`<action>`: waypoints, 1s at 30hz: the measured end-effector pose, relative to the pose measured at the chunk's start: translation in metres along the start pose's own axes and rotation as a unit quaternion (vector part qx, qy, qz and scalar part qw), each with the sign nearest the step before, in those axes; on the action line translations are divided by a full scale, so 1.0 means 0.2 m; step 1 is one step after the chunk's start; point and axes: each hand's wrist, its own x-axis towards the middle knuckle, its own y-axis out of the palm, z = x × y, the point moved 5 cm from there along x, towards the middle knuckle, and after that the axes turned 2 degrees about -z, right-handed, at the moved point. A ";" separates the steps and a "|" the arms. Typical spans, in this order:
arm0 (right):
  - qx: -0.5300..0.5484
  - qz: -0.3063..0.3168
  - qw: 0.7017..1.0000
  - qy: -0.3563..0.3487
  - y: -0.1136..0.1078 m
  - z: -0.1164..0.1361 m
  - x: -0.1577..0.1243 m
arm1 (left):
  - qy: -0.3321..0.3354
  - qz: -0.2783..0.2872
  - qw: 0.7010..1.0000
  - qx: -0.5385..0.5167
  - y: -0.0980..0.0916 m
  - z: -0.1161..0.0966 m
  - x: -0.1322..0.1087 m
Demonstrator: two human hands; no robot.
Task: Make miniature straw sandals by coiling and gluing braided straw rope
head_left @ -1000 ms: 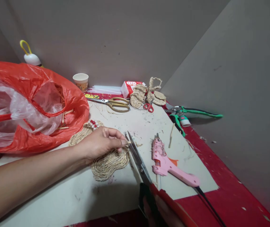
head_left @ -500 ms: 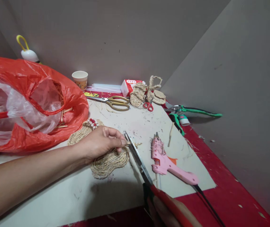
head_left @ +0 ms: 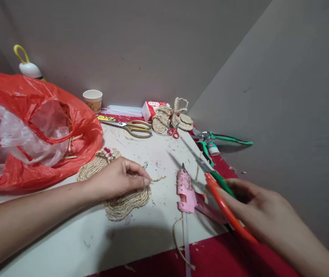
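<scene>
My left hand [head_left: 127,177] pinches a braided straw cord [head_left: 158,179] between thumb and fingers, with its short end sticking out to the right. Below that hand lies a slipper-shaped piece of coiled straw braid [head_left: 128,204]. Red and white beads [head_left: 108,153] decorate its upper part. On the right, my right hand [head_left: 253,204] grips scissors [head_left: 215,184] with orange and green handles, blurred by motion, above a pink glue gun [head_left: 186,188]. The blades point up and left, apart from the cord. A loose length of cord [head_left: 176,240] lies beside the clear glue stick [head_left: 185,231].
A red plastic bag [head_left: 86,134] fills the left side. Along the back are a paper cup [head_left: 93,100], gold-handled scissors [head_left: 138,128], a red-white box [head_left: 150,110], small straw pieces [head_left: 161,119] and small red scissors [head_left: 173,132]. Green-handled pruners [head_left: 228,138] lie near the right wall.
My right hand has moved the scissors up and right, away from the cord. The cord end is shorter-looking, and a loose length now lies by the glue stick. My left hand keeps its pinch.
</scene>
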 end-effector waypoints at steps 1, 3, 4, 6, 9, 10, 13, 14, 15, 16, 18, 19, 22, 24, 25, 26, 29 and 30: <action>-0.086 -0.015 0.996 -0.016 -0.01 -0.01 0.05 | 0.002 0.004 1.000 0.016 0.00 0.00 0.00; -0.200 0.006 0.979 -0.036 0.00 -0.06 0.13 | 0.011 -0.001 0.999 0.037 0.00 -0.01 -0.01; -0.230 0.019 0.972 -0.041 0.02 -0.08 0.16 | 0.014 -0.004 0.999 0.042 0.01 -0.01 -0.01; -0.267 0.020 0.961 -0.063 0.02 -0.09 0.18 | 0.015 -0.002 0.998 0.053 0.01 -0.01 -0.02; -0.250 -0.053 0.953 -0.161 0.02 0.03 0.10 | 0.016 0.011 0.995 0.099 0.03 0.01 -0.01; -0.200 -0.065 0.960 -0.182 0.02 0.09 0.05 | 0.029 0.008 0.992 0.124 0.03 0.02 -0.01; 0.006 0.070 0.972 -0.223 0.15 0.28 -0.10 | 0.093 -0.009 0.976 0.197 0.04 0.01 -0.01; 0.034 0.120 0.964 -0.236 0.21 0.33 -0.13 | 0.114 -0.010 0.971 0.212 0.04 0.00 -0.01; 0.034 0.140 0.959 -0.243 0.26 0.37 -0.16 | 0.129 -0.006 0.967 0.222 0.04 0.00 -0.01; 0.032 0.152 0.957 -0.246 0.30 0.40 -0.17 | 0.138 0.000 0.964 0.228 0.05 -0.01 -0.01; 0.035 0.167 0.955 -0.241 0.37 0.43 -0.16 | 0.141 0.008 0.962 0.234 0.05 -0.02 -0.02; 0.043 0.174 0.956 -0.233 0.40 0.43 -0.15 | 0.130 0.008 0.964 0.232 0.05 -0.02 -0.02; 0.097 0.207 0.957 -0.179 0.47 0.41 -0.12 | 0.074 0.005 0.977 0.199 0.04 -0.02 -0.03; 0.165 0.225 0.952 -0.123 0.50 0.38 -0.11 | 0.062 0.003 0.985 0.162 0.04 -0.02 -0.03; 0.205 0.232 0.946 -0.091 0.52 0.38 -0.11 | 0.066 0.002 0.986 0.150 0.05 -0.03 -0.03; 0.244 0.239 0.938 -0.060 0.54 0.37 -0.12 | 0.074 0.001 0.987 0.144 0.05 -0.04 -0.03; 0.337 0.263 0.903 0.027 0.57 0.35 -0.13 | 0.082 0.004 0.986 0.143 0.06 -0.04 -0.03; 0.358 0.276 0.890 0.055 0.57 0.35 -0.13 | 0.082 0.004 0.986 0.143 0.06 -0.03 -0.03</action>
